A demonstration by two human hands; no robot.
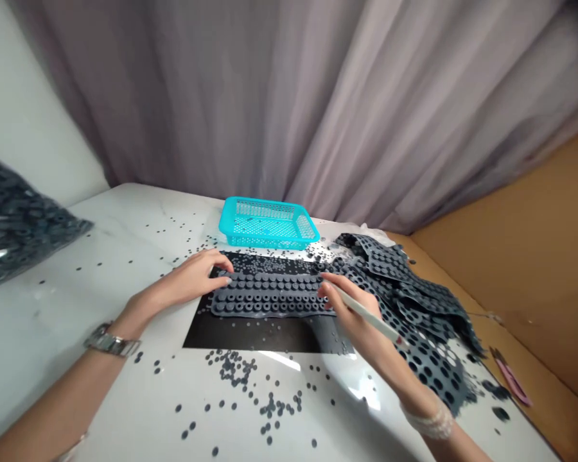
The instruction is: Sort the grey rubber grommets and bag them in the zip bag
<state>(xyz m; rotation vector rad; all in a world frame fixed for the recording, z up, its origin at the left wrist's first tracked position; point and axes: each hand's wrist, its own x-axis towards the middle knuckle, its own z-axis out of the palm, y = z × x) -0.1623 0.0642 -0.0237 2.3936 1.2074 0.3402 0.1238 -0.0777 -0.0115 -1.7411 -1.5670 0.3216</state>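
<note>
A grey moulded rubber sheet [274, 296] with rows of round raised studs lies on a black mat [255, 337]. My left hand [205, 274] grips its far left corner, thumb on top and fingers curled at the edge. At the sheet's right end, my right hand [359, 311] is closed around a slim white pen-like stick [370, 317]. The tip of that stick is at the studs, partly hidden by my fingers. Some studs in the nearer rows show holes. Small dark discs [234, 369] are scattered over the mat and the white table.
Behind the mat stands a turquoise basket [270, 242]. Punched rubber sheets [414, 301] are heaped on the right, with pink-handled scissors [513, 378] beyond them. A clear bag of dark parts [19, 218] is at the left. A grey curtain [250, 96] hangs behind the table.
</note>
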